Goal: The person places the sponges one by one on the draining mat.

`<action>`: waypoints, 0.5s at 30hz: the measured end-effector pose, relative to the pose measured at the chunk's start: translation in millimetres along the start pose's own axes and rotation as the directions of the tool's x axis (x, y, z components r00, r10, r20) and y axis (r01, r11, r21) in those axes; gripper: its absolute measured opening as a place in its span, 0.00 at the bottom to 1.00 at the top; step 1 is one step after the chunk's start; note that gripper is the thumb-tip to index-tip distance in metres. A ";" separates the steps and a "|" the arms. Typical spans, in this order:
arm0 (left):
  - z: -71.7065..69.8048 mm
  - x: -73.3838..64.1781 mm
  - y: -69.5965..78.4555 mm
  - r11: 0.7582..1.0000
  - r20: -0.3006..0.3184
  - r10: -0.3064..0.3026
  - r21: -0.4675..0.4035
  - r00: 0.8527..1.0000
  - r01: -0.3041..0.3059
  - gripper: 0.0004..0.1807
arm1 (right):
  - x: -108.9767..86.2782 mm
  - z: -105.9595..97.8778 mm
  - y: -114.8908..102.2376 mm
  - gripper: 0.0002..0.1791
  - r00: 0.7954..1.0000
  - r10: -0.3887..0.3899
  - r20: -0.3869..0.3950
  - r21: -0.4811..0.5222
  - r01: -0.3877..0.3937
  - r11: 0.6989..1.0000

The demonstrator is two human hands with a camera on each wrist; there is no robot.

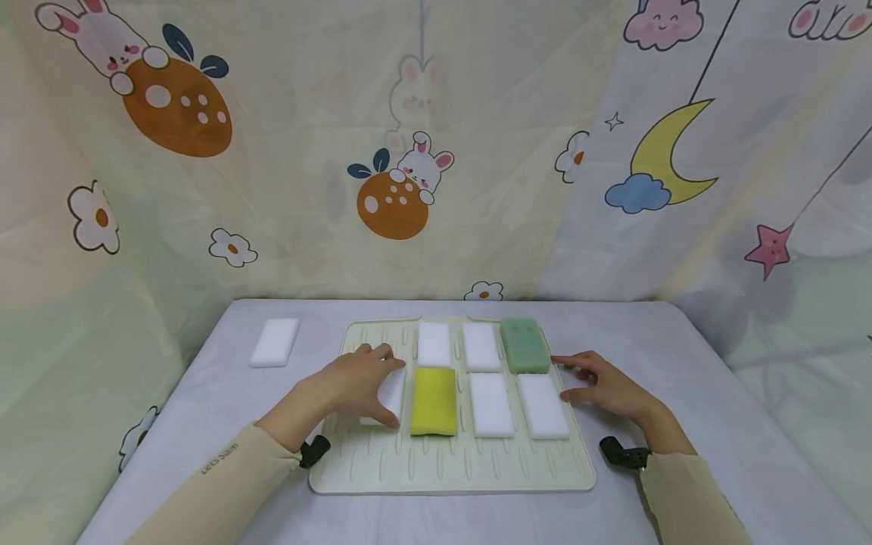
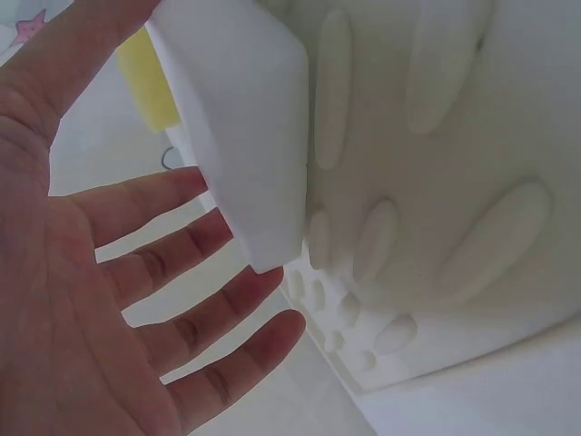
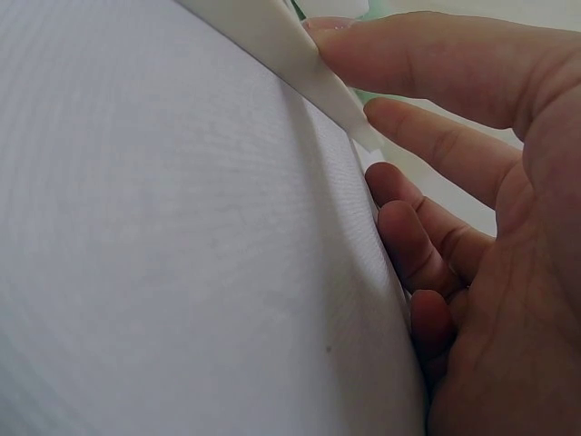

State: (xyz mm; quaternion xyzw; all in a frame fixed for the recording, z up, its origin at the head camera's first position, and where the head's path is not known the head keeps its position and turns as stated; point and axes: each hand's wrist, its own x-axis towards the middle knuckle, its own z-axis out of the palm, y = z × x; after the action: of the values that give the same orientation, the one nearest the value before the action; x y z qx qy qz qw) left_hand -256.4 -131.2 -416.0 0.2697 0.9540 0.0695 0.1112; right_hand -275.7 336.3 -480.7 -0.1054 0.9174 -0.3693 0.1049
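My left hand (image 1: pixel 361 382) spans a white sponge (image 2: pixel 241 127) on the left of the cream ridged mat (image 1: pixel 381 469), thumb at its near end and fingertips at its far end. In the left wrist view the fingers are spread, their tips against the sponge's edge. Right beside that sponge lies a yellow sponge (image 1: pixel 433 401). My right hand (image 1: pixel 608 387) rests at the mat's right edge, holding no sponge. Its thumb and index finger touch or nearly touch the rim, close to a green sponge (image 1: pixel 525 345) and a white sponge (image 1: pixel 543 406).
Two white sponges (image 1: pixel 434 344) (image 1: pixel 481 346) lie in the mat's back row, and another white sponge (image 1: pixel 491 405) in the front row. A separate white sponge (image 1: pixel 275 342) lies on the white tablecloth (image 1: pixel 225 424) at the back left. A patterned curtain (image 1: pixel 293 151) hangs behind the table.
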 end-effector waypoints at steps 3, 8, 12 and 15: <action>0.9 0.4 1.5 1.000 -0.007 -0.001 0.013 1.000 0.001 0.53 | 0.1 0.0 0.0 0.42 1.000 0.004 0.000 -0.002 -0.004 1.000; 4.0 1.5 2.5 0.999 -0.009 -0.007 0.033 1.000 0.007 0.53 | -0.1 0.1 0.3 0.42 1.000 0.003 -0.003 -0.004 -0.003 1.000; 5.2 2.2 3.7 0.999 -0.003 -0.016 0.040 1.000 0.016 0.55 | -0.3 0.0 0.2 0.42 1.000 0.004 -0.008 -0.002 -0.004 1.000; 5.8 2.3 4.5 0.999 0.003 -0.026 0.047 1.000 0.026 0.55 | -0.1 0.1 -0.5 0.42 1.000 0.010 -0.003 -0.002 -0.010 1.000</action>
State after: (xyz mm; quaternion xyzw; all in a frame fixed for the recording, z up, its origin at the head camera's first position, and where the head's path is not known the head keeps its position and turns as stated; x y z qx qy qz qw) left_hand -254.6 -125.8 -421.1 0.2600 0.9585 0.0453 0.1075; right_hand -275.5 335.9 -480.4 -0.1003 0.9184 -0.3680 0.1050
